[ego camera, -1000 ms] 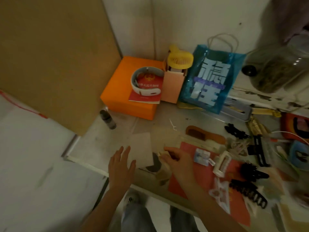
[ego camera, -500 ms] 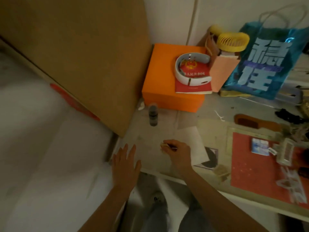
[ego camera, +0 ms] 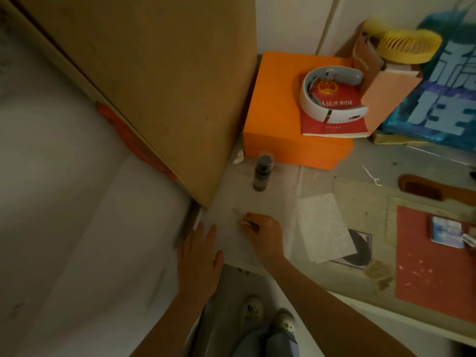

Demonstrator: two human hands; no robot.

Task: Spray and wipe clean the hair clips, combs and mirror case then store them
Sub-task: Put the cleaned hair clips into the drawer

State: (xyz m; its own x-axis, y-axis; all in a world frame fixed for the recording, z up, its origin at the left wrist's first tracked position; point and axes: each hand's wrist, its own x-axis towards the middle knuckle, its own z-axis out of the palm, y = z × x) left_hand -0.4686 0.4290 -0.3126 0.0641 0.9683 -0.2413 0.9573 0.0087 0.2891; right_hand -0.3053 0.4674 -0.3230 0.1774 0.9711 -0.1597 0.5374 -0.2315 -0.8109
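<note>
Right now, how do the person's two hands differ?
The left hand lies flat with straight, spread fingers at the table's near-left edge; the right hand is curled, pinching a small pale item too small to identify. The left holds nothing; the right sits nearer the dark spray bottle. Both are bare and low over the table.

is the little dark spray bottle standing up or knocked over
Standing up. The spray bottle sits upright on its base on the table, clear cap on top, in front of the orange box.
</note>
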